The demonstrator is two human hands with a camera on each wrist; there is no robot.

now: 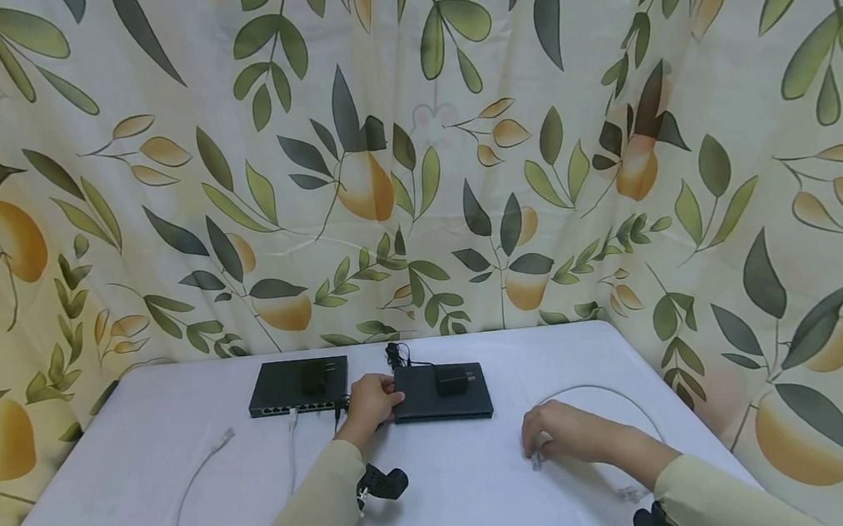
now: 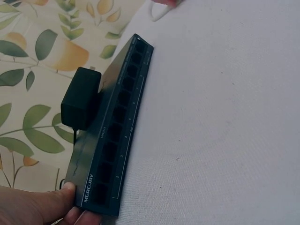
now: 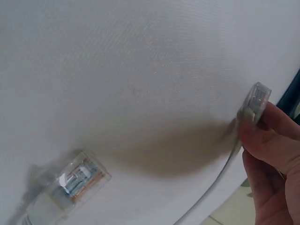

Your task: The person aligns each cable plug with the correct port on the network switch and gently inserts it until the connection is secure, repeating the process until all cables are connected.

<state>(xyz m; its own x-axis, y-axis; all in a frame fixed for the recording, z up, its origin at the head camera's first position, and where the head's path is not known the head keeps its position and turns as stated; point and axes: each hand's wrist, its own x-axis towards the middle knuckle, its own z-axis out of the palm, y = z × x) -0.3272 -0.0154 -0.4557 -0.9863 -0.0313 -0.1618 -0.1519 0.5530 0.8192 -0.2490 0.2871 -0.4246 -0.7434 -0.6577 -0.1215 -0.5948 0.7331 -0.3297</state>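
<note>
My left hand (image 1: pixel 370 401) grips the left end of a black network switch (image 1: pixel 434 405), thumb on top and fingers at its underside in the left wrist view. That switch reads MERCURY and has a row of ports (image 2: pixel 123 98) along its front. A black power adapter (image 1: pixel 452 380) rests on top of it. To the right, my right hand (image 1: pixel 570 434) pinches one plug (image 3: pixel 257 99) of a pale network cable (image 1: pixel 629 399) between thumb and fingers, just above the white cloth. The cable's other clear plug (image 3: pixel 77 183) lies on the cloth near my right wrist.
A second black switch (image 1: pixel 267 385) stands to the left, with another adapter (image 1: pixel 314 378) on it and a cable plug (image 1: pixel 293 416) at its front. A loose white cable (image 1: pixel 183 505) lies further left. Behind the table (image 1: pixel 457 494) hangs a patterned curtain (image 1: pixel 391 257).
</note>
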